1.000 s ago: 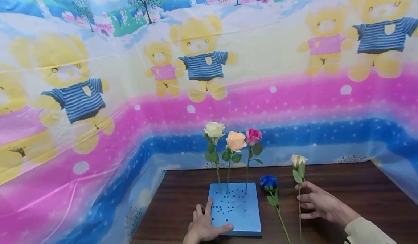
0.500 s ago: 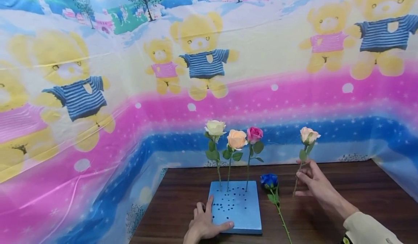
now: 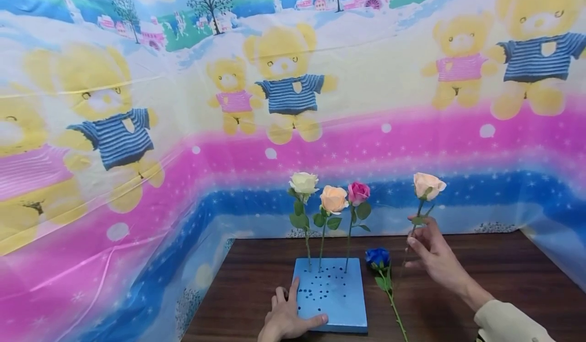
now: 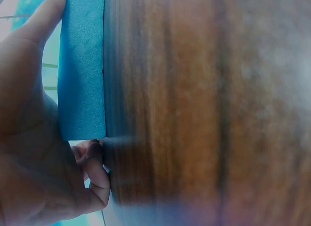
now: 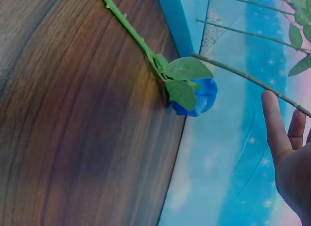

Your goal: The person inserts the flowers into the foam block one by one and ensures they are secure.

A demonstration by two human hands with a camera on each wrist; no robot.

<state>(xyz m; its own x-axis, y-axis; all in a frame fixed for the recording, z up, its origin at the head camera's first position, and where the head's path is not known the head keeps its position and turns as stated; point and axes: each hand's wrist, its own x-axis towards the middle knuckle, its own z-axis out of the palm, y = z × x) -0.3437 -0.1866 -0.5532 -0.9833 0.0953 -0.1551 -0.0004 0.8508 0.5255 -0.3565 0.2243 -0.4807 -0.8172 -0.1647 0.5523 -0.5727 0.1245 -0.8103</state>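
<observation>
My right hand (image 3: 439,260) pinches the stem of a pale peach rose (image 3: 429,186) and holds it upright above the table. The lower stem (image 5: 243,75) shows bare in the right wrist view. On the front left corner of a light blue foam block (image 3: 341,309) rests my left hand (image 3: 285,314), thumb over the front part and index finger along the left edge. In the left wrist view the block's side (image 4: 82,70) shows beside the thumb. A white rose (image 3: 303,184), an orange-peach rose (image 3: 334,199) and a pink rose (image 3: 358,193) stand in the block's back holes.
A blue rose (image 3: 378,258) lies on the dark wood table (image 3: 494,281) between the block and my right hand. Several small holes dot the block's top. A cloth printed with teddy bears (image 3: 286,82) hangs behind the table.
My right hand has lifted the pale peach rose from lying on the table to upright, then brought it slightly left. My left hand has stayed on the block.
</observation>
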